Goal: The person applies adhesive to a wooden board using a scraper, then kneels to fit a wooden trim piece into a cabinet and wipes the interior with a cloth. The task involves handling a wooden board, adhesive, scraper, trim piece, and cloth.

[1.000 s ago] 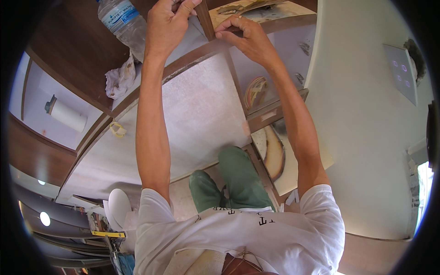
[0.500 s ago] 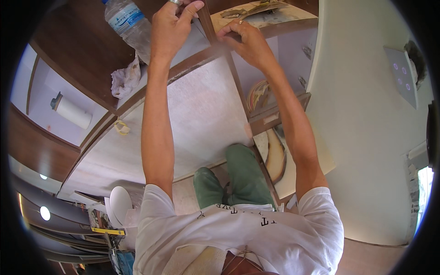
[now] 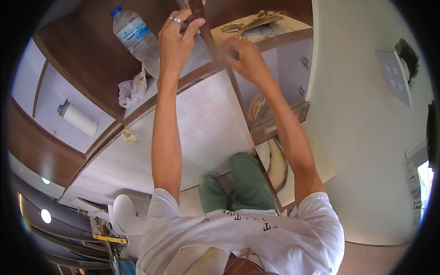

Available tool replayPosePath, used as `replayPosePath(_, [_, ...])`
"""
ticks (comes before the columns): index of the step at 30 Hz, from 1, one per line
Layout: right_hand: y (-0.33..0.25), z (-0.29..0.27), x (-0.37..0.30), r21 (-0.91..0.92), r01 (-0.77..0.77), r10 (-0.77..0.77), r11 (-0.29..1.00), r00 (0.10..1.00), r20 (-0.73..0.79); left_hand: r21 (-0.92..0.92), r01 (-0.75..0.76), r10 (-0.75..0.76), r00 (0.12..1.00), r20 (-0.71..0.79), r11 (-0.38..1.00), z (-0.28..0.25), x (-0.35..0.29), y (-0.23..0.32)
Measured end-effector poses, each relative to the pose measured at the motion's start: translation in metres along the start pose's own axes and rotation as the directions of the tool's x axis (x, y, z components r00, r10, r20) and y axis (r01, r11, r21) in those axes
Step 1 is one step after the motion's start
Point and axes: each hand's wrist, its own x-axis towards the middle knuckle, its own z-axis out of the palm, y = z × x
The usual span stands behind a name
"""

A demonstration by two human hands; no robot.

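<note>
My left hand point(image 3: 176, 48), with a ring on one finger, is raised to a dark brown wooden upright point(image 3: 203, 27) between two cabinet compartments. Its fingers are bent round the upright's edge, with the thumb alongside. My right hand point(image 3: 250, 59) is just right of the upright's lower end, above the cabinet's wooden front rail point(image 3: 197, 75). Its fingers are curled in, and a blur at their tips hides what they hold. Left of my left hand, a clear water bottle point(image 3: 137, 39) with a blue cap leans beside a crumpled white plastic bag point(image 3: 133, 91).
A white tumbler point(image 3: 79, 118) lies in the left compartment. Dusty scraps point(image 3: 256, 23) sit on the right shelf. Below it, an open compartment has metal hinges point(image 3: 302, 62) and coiled wire point(image 3: 257, 107). A yellow wire loop point(image 3: 129, 135) hangs at the front. A switch panel point(image 3: 394, 78) hangs off the right wall.
The view has shifted, so the cabinet and bottle appear lower and slightly further right. My left hand remains at the upright; my right hand stays close beside it, with its fingertips blurred.
</note>
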Motion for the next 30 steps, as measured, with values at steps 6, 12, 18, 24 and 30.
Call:
replayPosePath(6, [-0.001, 0.005, -0.002, -0.022, 0.012, -0.013, 1.0, 0.998, -0.057, -0.12, 0.051, -0.056, 0.998, -0.039, 0.991, 0.003, 0.0, -0.007])
replayPosePath(12, [0.0, 0.007, -0.004, -0.061, 0.049, -0.056, 0.997, 0.992, -0.112, -0.15, 0.092, -0.102, 0.993, -0.055, 0.984, 0.003, -0.001, -0.009])
replayPosePath(18, [-0.005, 0.025, -0.01, -0.186, -0.014, -0.014, 0.982, 0.989, -0.147, -0.115, 0.137, -0.142, 0.989, -0.041, 0.984, 0.0, -0.002, -0.007])
replayPosePath(24, [-0.006, 0.031, -0.014, -0.213, -0.052, 0.002, 0.976, 0.974, -0.229, -0.116, 0.128, -0.131, 0.991, -0.026, 0.985, 0.005, 0.0, -0.002])
replayPosePath(30, [-0.011, 0.035, -0.014, -0.193, -0.08, 0.036, 0.978, 0.974, -0.222, -0.071, 0.12, -0.121, 0.992, -0.021, 0.99, 0.002, 0.001, -0.002])
